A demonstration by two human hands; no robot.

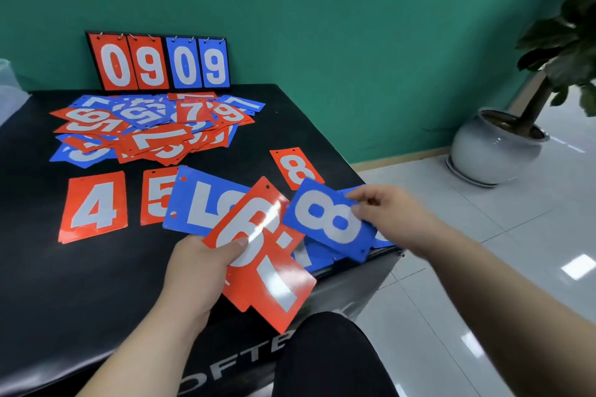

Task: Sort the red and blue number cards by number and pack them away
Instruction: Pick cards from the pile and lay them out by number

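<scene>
Right grip [393, 216] pinches the blue 8 card [325, 219], best laid squarely on the red 8 [295, 167] just beyond, left grip [196, 267] clamping the fan [254, 222].

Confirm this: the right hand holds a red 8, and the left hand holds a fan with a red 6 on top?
No: the head view shows the right hand holds a blue 8, not a red one. The left hand does hold a fan with the red 6 on top.

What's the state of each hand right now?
Left hand: grips a fan of cards, red 6 card on top.
Right hand: pinches the blue 8 card.
</scene>
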